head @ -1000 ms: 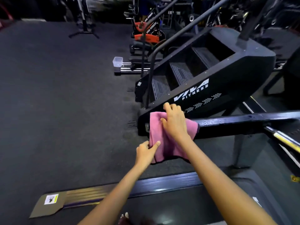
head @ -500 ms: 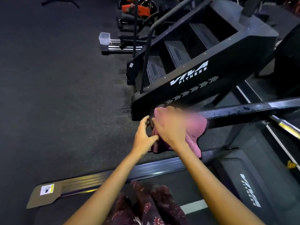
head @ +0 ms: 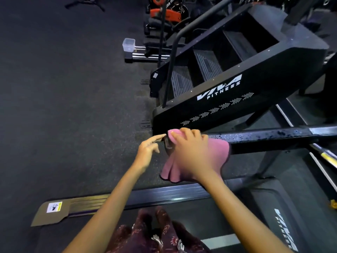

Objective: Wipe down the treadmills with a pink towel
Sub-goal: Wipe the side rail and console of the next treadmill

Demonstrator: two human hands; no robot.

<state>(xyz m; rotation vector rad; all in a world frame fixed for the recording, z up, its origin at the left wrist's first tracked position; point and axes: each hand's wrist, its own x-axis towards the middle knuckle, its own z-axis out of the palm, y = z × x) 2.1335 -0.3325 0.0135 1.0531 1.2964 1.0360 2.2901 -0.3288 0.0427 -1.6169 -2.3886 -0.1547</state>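
A pink towel (head: 221, 150) is draped over the near end of the treadmill's black handrail (head: 273, 137), which carries wet droplets further right. My right hand (head: 191, 152) lies on top of the towel, fingers bent over it and the rail; the hand is blurred. Just left of the rail's end is my left hand (head: 147, 152), with its index finger stretched toward the end cap and the other fingers loosely bent, holding nothing. The treadmill's side rail (head: 164, 196) and belt run below my arms.
A black stair climber (head: 237, 84) stands right behind the handrail. A clear plastic container (head: 128, 44) sits on a machine base further back. Dark rubber floor (head: 63, 106) spreads to the left. The treadmill's motor cover (head: 284, 207) is at lower right.
My left hand let go of the towel's hanging edge and now points at the rail end. My right hand bunched the towel and shifted it along the rail's end.
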